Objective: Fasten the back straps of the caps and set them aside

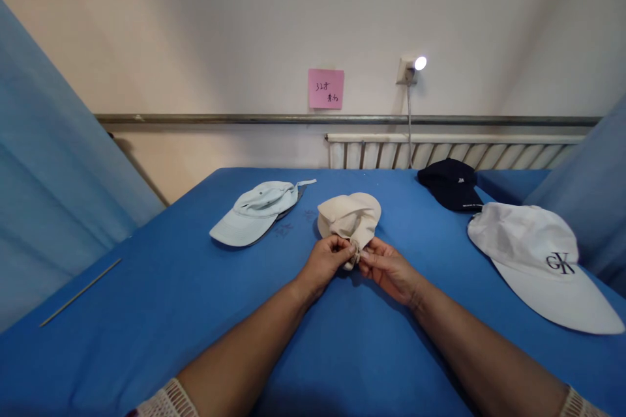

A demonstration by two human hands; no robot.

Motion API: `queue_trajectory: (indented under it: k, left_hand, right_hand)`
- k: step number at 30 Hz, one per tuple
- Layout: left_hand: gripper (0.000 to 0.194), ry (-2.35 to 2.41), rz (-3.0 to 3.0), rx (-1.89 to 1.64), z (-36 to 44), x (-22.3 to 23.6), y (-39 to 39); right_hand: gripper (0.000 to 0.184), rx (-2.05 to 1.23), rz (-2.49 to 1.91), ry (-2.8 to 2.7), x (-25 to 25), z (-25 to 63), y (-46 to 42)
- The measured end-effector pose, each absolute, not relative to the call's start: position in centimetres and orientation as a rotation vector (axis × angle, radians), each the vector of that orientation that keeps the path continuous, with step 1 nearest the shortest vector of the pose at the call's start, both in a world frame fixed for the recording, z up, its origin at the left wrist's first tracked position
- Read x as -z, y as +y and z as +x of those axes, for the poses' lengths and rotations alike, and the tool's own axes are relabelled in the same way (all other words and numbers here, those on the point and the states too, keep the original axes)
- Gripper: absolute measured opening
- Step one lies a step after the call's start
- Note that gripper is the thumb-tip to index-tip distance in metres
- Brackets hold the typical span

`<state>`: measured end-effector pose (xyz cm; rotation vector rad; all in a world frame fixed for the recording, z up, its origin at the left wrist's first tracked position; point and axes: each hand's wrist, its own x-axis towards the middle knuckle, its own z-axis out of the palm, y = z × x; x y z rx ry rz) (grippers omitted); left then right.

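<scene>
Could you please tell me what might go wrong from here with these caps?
The left hand and right hand pinch the beige cap around its narrow strap, which could slip from their grip. The right forearm lies to one side of the white cap and might nudge it.

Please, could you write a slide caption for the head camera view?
Left hand and right hand pinch a beige cap over blue cloth; pale-blue cap, dark cap and white cap lie nearby.
</scene>
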<state>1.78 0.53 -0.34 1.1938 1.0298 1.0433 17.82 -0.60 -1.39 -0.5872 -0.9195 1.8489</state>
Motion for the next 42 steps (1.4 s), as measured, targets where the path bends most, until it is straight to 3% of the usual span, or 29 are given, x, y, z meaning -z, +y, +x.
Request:
queue_trajectory:
  k: [9,16,24,30,37,42]
  left_hand:
    - [0.034,0.778,1.083,-0.889,1.0,0.4,0.8]
    - [0.035,0.832,1.139,-0.891,1.3,1.0,0.9]
    - [0.038,1.012,1.016,-1.110,1.5,1.2,1.3]
    - [0.049,0.977,1.232,-1.021,2.3,1.0,1.0]
    - [0.027,1.116,1.395,-1.066,2.9,1.2,0.6]
    - [0.029,1.151,1.262,-1.209,3.1,0.8,0.6]
  right_hand:
    - [0.029,-2.017,-0.533,-0.924,1.8,18.7,-0.3]
    - [0.025,-1.948,-0.595,-0.963,2.3,18.3,-0.3]
    - [0.023,-1.748,-0.825,-0.610,2.1,16.9,-0.5]
    - [0.015,-1.601,-0.939,-0.568,2.2,16.3,-0.8]
    - [0.013,-1.726,-0.834,-0.349,2.7,15.9,-1.5]
    - [0.019,-1.727,-0.760,-0.344,2.9,15.6,-2.3]
